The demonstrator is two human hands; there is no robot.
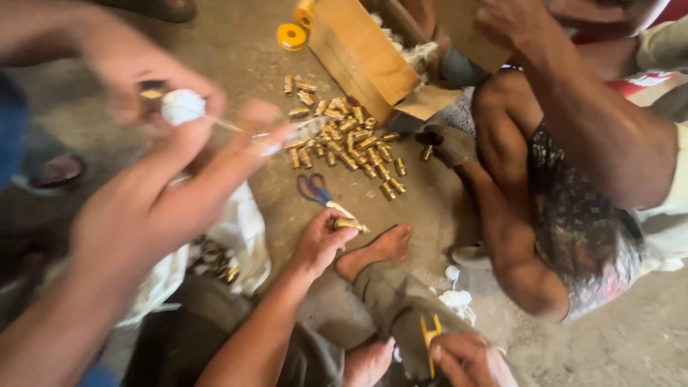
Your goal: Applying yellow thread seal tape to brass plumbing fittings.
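My left hand (pixel 136 68), blurred at the upper left, grips a small brass fitting whose end is wrapped in white tape (pixel 181 106). A thin strand of tape (pixel 229 127) runs from it to the right. My right hand (pixel 158 204) comes up from the lower left and pinches that strand between thumb and fingertips. Beyond my hands a pile of several brass fittings (pixel 351 140) lies on the concrete floor.
Another person's hand (pixel 322 240) holds a brass fitting beside blue-handled scissors (pixel 315 188). A further hand (pixel 466 358) holds a yellow spool at the bottom. A seated person (pixel 573 179) fills the right. A cardboard box (pixel 365 54), a yellow tape roll (pixel 291 36) and a white bag (pixel 240 229) lie nearby.
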